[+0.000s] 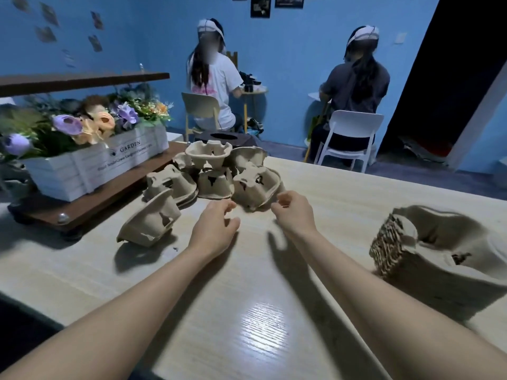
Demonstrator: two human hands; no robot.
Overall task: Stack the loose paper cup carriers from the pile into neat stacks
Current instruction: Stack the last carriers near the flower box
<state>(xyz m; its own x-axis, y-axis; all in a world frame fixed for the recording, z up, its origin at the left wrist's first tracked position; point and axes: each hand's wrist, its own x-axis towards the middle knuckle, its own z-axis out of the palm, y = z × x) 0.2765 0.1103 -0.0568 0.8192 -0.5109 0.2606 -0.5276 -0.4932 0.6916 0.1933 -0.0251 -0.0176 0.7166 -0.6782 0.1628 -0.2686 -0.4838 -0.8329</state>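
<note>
Loosely curled fingers on both hands hold nothing: the left hand and the right hand hover side by side over the wooden table at the centre of the frame, fingertips just short of the pile of loose paper cup carriers. The right thumb and forefinger sit close together, with nothing visible between them.

That pile lies just above the hands, at mid-frame; about seven brown pulp carriers can be counted in it, tumbled at odd angles, though overlaps make the count uncertain. One more carrier lies tipped on its side apart from the heap, left of the left hand. At the right edge of the frame stands one neat stack of nested carriers, its layered edges showing.

At the upper left, a white wooden planter box reads "GARDEN" in dark capitals; the smaller lines beneath are too blurred to read. It holds purple and orange artificial flowers and rests on a dark wooden stand.

Two people sit on chairs at the top of the frame, backs turned.
</note>
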